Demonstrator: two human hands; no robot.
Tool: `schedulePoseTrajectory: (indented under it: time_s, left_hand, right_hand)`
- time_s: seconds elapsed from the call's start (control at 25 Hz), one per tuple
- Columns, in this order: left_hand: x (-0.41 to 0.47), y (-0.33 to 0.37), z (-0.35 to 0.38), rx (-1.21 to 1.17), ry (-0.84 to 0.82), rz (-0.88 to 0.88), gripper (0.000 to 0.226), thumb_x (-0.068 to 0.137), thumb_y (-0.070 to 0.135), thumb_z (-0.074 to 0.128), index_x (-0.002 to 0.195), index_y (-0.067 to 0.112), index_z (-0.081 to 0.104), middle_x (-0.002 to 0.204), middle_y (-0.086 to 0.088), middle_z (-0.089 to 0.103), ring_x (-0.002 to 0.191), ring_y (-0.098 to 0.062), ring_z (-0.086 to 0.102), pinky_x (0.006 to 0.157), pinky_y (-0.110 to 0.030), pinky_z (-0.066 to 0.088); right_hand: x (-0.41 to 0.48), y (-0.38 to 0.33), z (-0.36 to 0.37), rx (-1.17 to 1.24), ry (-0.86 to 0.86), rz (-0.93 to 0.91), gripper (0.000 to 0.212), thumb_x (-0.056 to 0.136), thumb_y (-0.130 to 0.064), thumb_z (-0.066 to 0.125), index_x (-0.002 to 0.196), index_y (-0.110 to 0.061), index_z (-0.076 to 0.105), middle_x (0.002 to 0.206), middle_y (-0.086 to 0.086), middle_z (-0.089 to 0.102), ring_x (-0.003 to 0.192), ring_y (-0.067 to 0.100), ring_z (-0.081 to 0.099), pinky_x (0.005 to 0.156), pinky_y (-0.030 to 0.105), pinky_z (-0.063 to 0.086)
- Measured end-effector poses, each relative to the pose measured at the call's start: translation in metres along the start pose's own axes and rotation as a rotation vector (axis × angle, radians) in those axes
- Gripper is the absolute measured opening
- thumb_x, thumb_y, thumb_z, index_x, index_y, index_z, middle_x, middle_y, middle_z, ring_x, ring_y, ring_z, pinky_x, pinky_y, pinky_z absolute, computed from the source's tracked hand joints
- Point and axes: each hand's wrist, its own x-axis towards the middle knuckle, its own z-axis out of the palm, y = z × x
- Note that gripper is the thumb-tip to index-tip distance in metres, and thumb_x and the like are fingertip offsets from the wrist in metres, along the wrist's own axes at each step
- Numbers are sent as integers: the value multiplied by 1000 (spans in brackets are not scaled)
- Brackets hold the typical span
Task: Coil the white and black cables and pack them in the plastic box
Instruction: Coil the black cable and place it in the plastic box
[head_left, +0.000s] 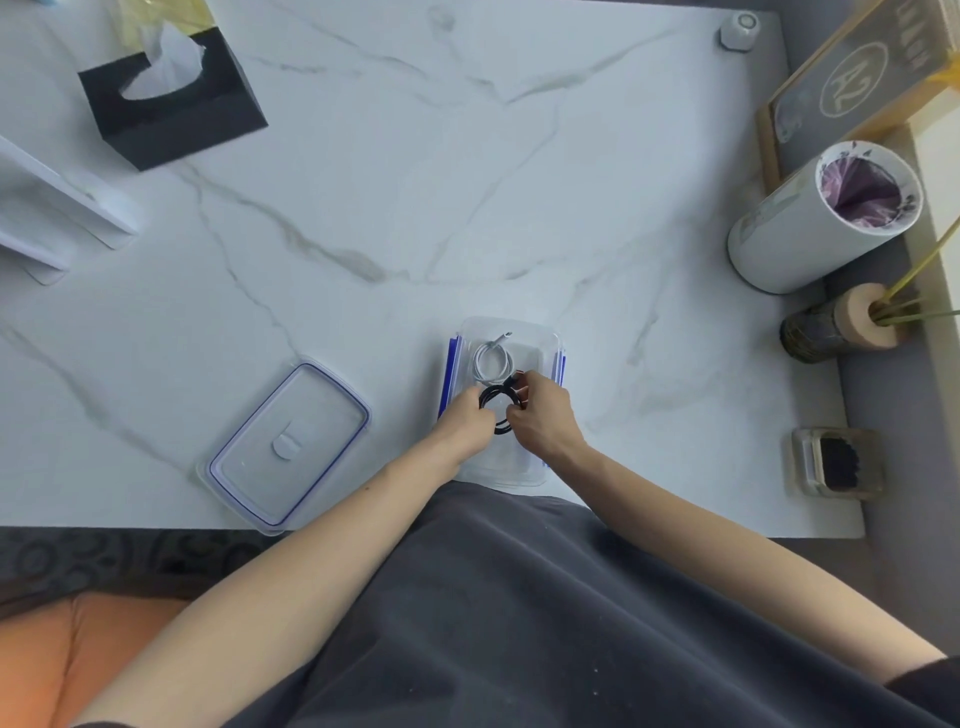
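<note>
A clear plastic box (540, 338) with blue side clips stands on the marble table near its front edge. A coiled white cable (491, 364) lies in the box's far half. Over the near half, both hands hold a coiled black cable (497, 401). My left hand (464, 426) pinches the coil's left side and my right hand (543, 415) grips its right side, by the plug end. The hands hide the lower part of the coil and the box floor beneath it.
The box's clear lid (288, 447) with a blue seal lies to the left. A black tissue box (174, 98) sits far left, a white cylindrical bin (810, 223) and a small vase (841, 325) at the right edge, and a small clear block (836, 462) near right.
</note>
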Motion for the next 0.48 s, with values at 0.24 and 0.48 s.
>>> schedulePoseTrajectory:
  time_s: [0.24,0.48]
  left_hand:
    - [5,0,-1,-8,-15,-85,48,85,-1,35,129,8,51,126,-16,60,111,-31,53,85,-35,41]
    - [10,0,1,9,-47,-109,50,83,3,37,130,13,51,116,-9,62,97,-23,51,75,-30,38]
  right_hand:
    - [7,-2,7,-80,-69,32,42,85,7,41,124,-1,54,123,17,63,108,33,59,68,27,39]
    - [12,-3,9,-47,-134,103,40,88,0,45,127,-3,52,122,17,63,96,29,58,69,30,45]
